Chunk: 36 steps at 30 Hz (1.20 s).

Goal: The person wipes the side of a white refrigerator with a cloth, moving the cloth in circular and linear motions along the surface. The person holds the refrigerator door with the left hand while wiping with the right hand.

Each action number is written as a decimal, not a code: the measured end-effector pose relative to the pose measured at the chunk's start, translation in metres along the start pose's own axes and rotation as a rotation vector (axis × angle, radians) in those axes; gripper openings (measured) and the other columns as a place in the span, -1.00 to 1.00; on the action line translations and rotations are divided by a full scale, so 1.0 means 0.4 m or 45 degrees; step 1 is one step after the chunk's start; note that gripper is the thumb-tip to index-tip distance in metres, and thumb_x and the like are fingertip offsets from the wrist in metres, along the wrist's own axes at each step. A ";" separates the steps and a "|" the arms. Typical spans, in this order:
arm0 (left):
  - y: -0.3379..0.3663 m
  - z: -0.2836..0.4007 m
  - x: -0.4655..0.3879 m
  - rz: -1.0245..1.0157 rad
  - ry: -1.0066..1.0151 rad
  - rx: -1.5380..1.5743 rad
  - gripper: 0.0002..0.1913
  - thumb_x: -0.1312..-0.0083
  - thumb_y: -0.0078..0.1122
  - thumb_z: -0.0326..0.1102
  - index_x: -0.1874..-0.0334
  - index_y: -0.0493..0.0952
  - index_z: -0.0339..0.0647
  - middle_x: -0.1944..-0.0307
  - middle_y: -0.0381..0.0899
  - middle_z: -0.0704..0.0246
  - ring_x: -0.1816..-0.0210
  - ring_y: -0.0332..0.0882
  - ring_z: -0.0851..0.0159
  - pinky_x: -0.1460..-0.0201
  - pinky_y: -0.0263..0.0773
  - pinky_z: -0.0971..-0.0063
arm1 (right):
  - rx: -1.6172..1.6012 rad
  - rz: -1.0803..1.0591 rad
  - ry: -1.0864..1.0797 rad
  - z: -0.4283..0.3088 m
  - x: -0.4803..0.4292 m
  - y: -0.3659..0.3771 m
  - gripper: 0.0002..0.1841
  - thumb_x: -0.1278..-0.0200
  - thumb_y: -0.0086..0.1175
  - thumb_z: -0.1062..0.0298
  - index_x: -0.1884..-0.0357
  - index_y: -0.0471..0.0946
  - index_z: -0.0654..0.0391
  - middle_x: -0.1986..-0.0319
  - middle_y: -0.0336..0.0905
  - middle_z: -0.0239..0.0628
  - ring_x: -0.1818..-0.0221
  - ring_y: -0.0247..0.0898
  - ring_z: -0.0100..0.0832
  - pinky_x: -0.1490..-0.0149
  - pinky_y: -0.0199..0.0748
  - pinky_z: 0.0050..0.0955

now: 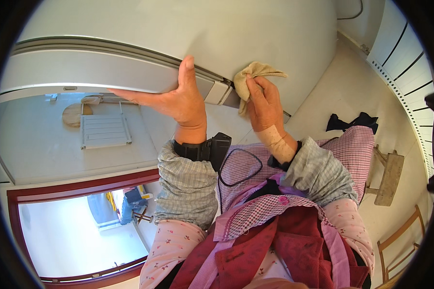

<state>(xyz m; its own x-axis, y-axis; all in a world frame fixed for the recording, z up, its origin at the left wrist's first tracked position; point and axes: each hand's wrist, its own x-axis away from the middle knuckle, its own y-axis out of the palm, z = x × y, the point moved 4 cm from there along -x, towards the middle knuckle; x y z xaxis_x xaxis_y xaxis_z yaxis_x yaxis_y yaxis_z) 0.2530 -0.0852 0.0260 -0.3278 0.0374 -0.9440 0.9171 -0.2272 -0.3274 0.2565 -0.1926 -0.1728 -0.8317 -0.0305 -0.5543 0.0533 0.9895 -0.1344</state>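
My right hand (pixel 267 103) pinches a beige cloth (pixel 246 88) against the pale panel of a large appliance that resembles a refrigerator, beside the end of a dark seam. A tan bandage or tape (pixel 275 139) wraps that wrist. My left hand (pixel 182 97) rests across the silver edge of a door (pixel 105 68), thumb near the seam and index finger stretched along the lower border. Its other fingers are mostly hidden. Around the left forearm sits a black strap with a device (pixel 218 150). Between the hands, a light plastic piece (pixel 216 93) sits on the door's edge.
A white slatted radiator (pixel 401 68) lines the right side. On the floor there are a dark cloth item (pixel 352 122) and a small wooden stool (pixel 390 178); a wooden chair (pixel 401 244) stands lower right. A loose black cable (pixel 240 184) loops below my hands. A red-framed doorway (pixel 83 184) lies lower left.
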 end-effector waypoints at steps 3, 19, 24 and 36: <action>0.004 -0.001 0.000 -0.003 -0.052 0.103 0.23 -0.16 0.56 -0.28 -0.59 -0.33 -0.42 -0.52 -0.11 -0.02 -0.47 0.05 -0.01 -0.54 0.09 0.09 | 0.080 0.117 0.024 0.047 0.000 -0.016 -0.51 -0.24 0.14 0.54 -0.26 0.51 0.09 -0.09 0.51 -0.11 0.01 0.43 -0.02 -0.07 0.49 -0.20; 0.017 0.013 0.000 0.005 -0.148 0.310 0.25 -0.15 0.55 -0.34 -0.59 -0.38 -0.42 -0.51 -0.11 -0.03 -0.46 0.07 0.02 -0.55 0.08 0.10 | 0.010 0.010 0.461 0.063 -0.030 -0.025 -0.58 -0.46 0.02 0.38 -0.33 0.44 0.01 -0.06 0.53 -0.15 0.01 0.45 -0.03 -0.07 0.45 -0.19; 0.011 0.021 -0.006 0.003 -0.131 0.189 0.28 -0.13 0.57 -0.29 -0.59 -0.39 -0.42 -0.51 -0.14 -0.05 -0.48 0.03 -0.02 -0.54 0.06 0.06 | -0.025 -0.076 0.363 0.028 0.019 0.001 -0.52 -0.38 0.04 0.45 -0.35 0.42 0.06 -0.12 0.48 -0.07 -0.01 0.43 0.01 -0.09 0.45 -0.17; 0.018 0.018 -0.004 0.018 -0.136 0.289 0.29 -0.14 0.57 -0.28 -0.58 -0.41 -0.44 -0.53 -0.15 -0.06 -0.49 0.02 -0.04 -0.54 0.05 0.02 | 0.011 -0.043 0.452 0.038 0.024 0.001 -0.49 -0.28 0.04 0.53 -0.30 0.47 0.10 -0.13 0.49 -0.08 -0.01 0.43 0.01 -0.11 0.44 -0.17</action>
<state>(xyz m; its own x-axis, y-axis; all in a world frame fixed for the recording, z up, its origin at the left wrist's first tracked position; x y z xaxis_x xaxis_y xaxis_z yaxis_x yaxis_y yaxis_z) 0.2584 -0.0941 0.0254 -0.3488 -0.0679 -0.9348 0.8514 -0.4399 -0.2857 0.2571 -0.1948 -0.1906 -0.9732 -0.0103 -0.2297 0.0263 0.9875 -0.1555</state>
